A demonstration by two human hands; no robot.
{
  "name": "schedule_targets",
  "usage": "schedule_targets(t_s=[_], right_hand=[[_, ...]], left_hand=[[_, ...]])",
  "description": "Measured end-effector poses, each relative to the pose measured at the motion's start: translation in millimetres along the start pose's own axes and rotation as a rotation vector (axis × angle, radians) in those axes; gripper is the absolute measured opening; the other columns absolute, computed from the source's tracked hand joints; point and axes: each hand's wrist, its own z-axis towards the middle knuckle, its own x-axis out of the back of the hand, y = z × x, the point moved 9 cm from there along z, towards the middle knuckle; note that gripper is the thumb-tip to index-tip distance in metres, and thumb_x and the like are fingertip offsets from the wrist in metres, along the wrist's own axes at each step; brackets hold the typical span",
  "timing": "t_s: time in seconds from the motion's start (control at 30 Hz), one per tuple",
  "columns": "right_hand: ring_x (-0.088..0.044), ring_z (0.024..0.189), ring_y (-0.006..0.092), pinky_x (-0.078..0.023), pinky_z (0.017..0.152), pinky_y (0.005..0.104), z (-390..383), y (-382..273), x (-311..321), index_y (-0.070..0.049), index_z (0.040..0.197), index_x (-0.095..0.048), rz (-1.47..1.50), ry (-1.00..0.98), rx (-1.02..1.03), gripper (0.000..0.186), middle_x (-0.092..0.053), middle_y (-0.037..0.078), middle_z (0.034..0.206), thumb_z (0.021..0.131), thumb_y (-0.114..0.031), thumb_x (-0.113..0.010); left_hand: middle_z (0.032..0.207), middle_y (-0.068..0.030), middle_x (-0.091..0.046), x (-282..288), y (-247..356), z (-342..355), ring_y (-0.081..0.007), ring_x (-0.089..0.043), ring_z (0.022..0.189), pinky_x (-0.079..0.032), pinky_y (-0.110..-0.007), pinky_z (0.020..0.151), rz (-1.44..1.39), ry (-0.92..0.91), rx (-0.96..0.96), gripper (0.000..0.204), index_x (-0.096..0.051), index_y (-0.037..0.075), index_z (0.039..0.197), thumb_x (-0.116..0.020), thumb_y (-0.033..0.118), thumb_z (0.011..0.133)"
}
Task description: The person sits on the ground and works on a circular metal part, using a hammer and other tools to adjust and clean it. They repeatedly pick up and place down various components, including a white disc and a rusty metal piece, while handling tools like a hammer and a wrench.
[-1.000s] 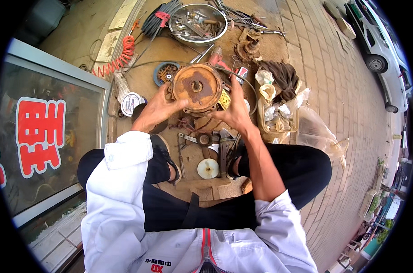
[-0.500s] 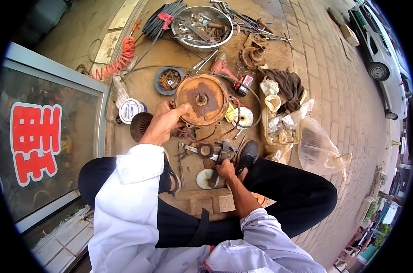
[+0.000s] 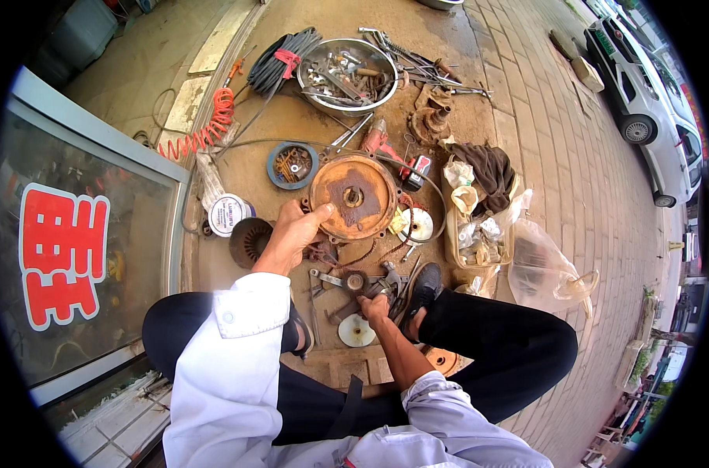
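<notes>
My left hand (image 3: pixel 293 232) grips the left rim of a rusty round metal end cover (image 3: pixel 376 218). The cover is held up with its flat face toward me, a small hub at its centre. Lower down, between my feet, my right hand (image 3: pixel 375 307) is closed around a dark hammer-like tool (image 3: pixel 342 313), partly hidden by the fingers. Close by are a round metal part with a hole (image 3: pixel 355 281) and a white disc (image 3: pixel 357 331). Left of the cover lies a dark slotted ring (image 3: pixel 251 242).
Around lie a steel bowl of metal parts (image 3: pixel 370 101), a blue dish of bolts (image 3: pixel 293 165), a red cordless drill (image 3: pixel 379 142), a white tub (image 3: pixel 228 212) and a basket of rags and bags (image 3: pixel 450 248). A glass door (image 3: pixel 97 234) stands at left. A white car is parked far right.
The end cover has moved slightly right and down in view with my left hand. My right hand, with its tool, has shifted slightly left and down. The whole view has also shifted slightly.
</notes>
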Motion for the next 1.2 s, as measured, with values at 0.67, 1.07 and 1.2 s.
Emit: schedule_targets(t_s=[0.67, 1.07, 1.2], right_hand=[[-0.060, 0.061, 0.0227, -0.046, 0.056, 0.0397, -174.9, -295.6, 305.5, 0.002, 0.096, -0.055, 0.257, 0.267, 0.833, 0.026, -0.061, 0.016, 0.072, 0.101, -0.023, -0.060], [-0.065, 0.079, 0.0554, -0.049, 0.071, 0.0624, -205.4, -408.6, 256.0, 0.005, 0.101, -0.045, -0.507, 0.107, 1.116, 0.026, -0.066, 0.035, 0.080, 0.100, -0.019, -0.053], [-0.065, 0.079, 0.0557, -0.050, 0.071, 0.0618, -191.6, -394.8, 268.0, 0.005, 0.101, -0.047, -0.504, 0.151, 1.076, 0.025, -0.065, 0.037, 0.080, 0.100, -0.019, -0.052]], left_hand=[[0.124, -0.0170, -0.068, 11.9, -8.7, -4.6, -0.0287, -0.064, 0.113, -0.050, -0.052, 0.097, -0.051, 0.068, 0.042, 0.042, -0.062, -0.003, 0.128, -0.069, 0.024, 0.097], [0.119, -0.0155, -0.069, 11.0, -0.6, -8.7, -0.0276, -0.065, 0.108, -0.051, -0.049, 0.093, 0.000, 0.072, -0.012, 0.040, -0.064, -0.001, 0.127, -0.069, 0.023, 0.096], [0.121, -0.0163, -0.068, 1.9, 2.8, -13.9, -0.0287, -0.065, 0.109, -0.051, -0.049, 0.094, -0.040, -0.005, 0.020, 0.040, -0.063, -0.002, 0.126, -0.069, 0.022, 0.096]])
